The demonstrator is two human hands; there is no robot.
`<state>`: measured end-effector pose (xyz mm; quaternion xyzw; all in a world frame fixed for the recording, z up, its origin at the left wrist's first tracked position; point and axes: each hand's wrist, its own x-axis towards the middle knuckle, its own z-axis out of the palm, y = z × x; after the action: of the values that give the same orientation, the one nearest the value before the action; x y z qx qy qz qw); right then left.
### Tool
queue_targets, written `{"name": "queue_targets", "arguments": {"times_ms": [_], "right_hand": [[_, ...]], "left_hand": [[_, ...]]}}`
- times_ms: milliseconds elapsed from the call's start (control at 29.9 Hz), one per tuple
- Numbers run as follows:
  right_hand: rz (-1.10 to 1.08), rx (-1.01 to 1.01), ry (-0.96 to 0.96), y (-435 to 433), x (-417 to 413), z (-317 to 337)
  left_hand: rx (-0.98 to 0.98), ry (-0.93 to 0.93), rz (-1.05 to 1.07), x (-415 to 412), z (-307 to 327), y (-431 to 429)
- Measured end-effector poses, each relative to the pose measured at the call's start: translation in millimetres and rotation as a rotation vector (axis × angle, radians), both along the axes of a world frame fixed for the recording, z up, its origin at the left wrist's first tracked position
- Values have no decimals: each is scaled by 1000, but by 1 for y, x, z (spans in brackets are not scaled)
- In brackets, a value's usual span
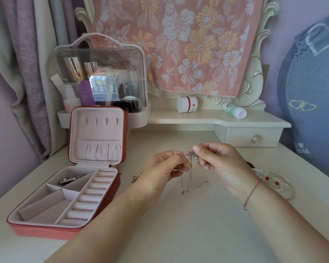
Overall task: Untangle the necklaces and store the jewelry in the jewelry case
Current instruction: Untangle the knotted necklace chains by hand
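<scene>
I hold the necklaces (191, 156) up above the surface (179, 234), to the right of the case (46, 231). My left grip (165, 168) pinches a thin strand between thumb and curled fingers. My right grip (217, 162) pinches the silver knot from the other side, thumb on top. The two grips nearly meet at the knot. Loose chain ends (186, 184) hang from it and trail onto the surface; they are too fine for me to count.

The case lies open, its lid (98, 135) standing upright at the far side. A silver piece (70, 180) sits in the far compartment of the tray, next to the ring rolls (91, 192). Just right of the case, what looks like a small chain (135, 179) lies on the surface. Farther right, past my right wrist, are clear beads with red and green ones (272, 184).

Behind the case stands a clear cosmetics box (101, 76). Right of that, on the shelf, a white jar (187, 104) and a white bottle (235, 110) lie tipped over.
</scene>
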<state>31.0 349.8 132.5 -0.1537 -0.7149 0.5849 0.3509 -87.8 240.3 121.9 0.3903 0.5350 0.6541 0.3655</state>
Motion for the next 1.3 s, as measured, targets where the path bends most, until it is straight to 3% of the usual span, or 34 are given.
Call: {"name": "queue_targets", "arguments": {"times_ms": [167, 401, 535, 769, 1137, 1304], "right_hand": [[-49, 42, -14, 1, -3, -3], [-31, 37, -37, 1, -4, -4], [-75, 35, -14, 2, -4, -4], [-212, -103, 103, 15, 1, -1], [-117, -104, 93, 14, -1, -2], [-79, -14, 29, 8, -1, -2]], "left_hand": [[0, -16, -36, 0, -2, 1], [99, -83, 105, -3, 1, 2], [72, -155, 28, 0, 5, 0], [82, -282, 68, -7, 8, -1], [-91, 136, 84, -2, 0, -1], [-165, 329, 200, 3, -1, -3]]}}
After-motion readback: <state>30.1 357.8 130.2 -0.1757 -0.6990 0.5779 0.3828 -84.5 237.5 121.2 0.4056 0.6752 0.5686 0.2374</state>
